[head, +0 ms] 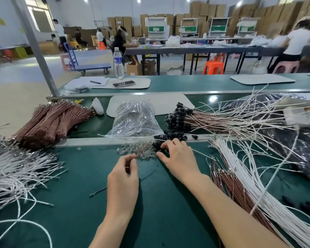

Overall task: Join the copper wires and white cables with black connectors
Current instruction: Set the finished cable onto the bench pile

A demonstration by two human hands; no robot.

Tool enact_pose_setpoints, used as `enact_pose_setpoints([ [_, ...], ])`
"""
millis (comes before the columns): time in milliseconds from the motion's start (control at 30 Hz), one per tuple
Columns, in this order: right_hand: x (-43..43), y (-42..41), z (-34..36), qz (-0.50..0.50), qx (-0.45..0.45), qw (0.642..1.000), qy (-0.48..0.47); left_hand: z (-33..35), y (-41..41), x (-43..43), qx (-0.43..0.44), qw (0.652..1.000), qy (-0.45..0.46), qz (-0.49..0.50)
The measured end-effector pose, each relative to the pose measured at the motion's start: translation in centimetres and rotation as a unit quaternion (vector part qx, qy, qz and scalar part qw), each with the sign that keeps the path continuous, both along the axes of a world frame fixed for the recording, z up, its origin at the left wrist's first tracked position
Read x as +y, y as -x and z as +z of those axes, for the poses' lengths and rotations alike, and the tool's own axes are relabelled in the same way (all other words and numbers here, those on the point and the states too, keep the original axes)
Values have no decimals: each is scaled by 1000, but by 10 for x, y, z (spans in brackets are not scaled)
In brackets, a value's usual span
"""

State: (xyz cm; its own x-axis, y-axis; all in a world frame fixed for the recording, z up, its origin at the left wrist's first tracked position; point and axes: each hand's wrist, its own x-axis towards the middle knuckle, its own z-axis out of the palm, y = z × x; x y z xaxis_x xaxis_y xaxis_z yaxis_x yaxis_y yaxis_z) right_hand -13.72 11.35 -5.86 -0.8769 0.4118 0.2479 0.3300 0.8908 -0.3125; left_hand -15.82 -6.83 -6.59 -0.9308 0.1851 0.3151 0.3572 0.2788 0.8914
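On green mat [75,194], thin copper wire [143,147] in left hand [123,178]; stubby black connectors [170,136]

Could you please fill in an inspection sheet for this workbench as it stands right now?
Surface: green table, crowded towards both sides.
Job's things: bundled copper wires at left; loose black connectors ahead; joined assemblies behind them.
Clutter: plastic bag, small clear pieces, water bottle, phone.
Grippers: left hand pinches a single copper wire; right hand has fingertips on the black connectors, grip unclear.
Cables: white cables heaped at left and right.
Surroundings: people at other tables, stacked cardboard boxes.
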Motion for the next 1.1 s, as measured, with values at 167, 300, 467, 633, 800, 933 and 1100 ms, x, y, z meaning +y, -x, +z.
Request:
enact_pose_setpoints([
  [167, 3, -32, 16, 24, 107, 964, 244, -1, -1, 0, -2, 999, 5, -39],
  [300, 2, -73, 17, 43, 172, 900, 399, 0, -8, 1, 31, 993, 45, -103],
  [467, 3, -104, 7, 57, 177, 836, 516, 2, -18, 0, 122, 976, 111, -144],
  [633, 7, -102, 3, 38, 226, 808, 543, 3, -20, -1, 142, 972, 102, -160],
  [800, 8, -101, 0, 26, 236, 797, 556, 0, -18, -2, 140, 972, 97, -165],
  [933, 8, -100, 1, 29, 236, 791, 564, -1, -17, -1, 147, 972, 99, -156],
  [1100, 9, -101, 1, 20, 241, 785, 571, -3, -15, -1, 148, 971, 105, -153],
])
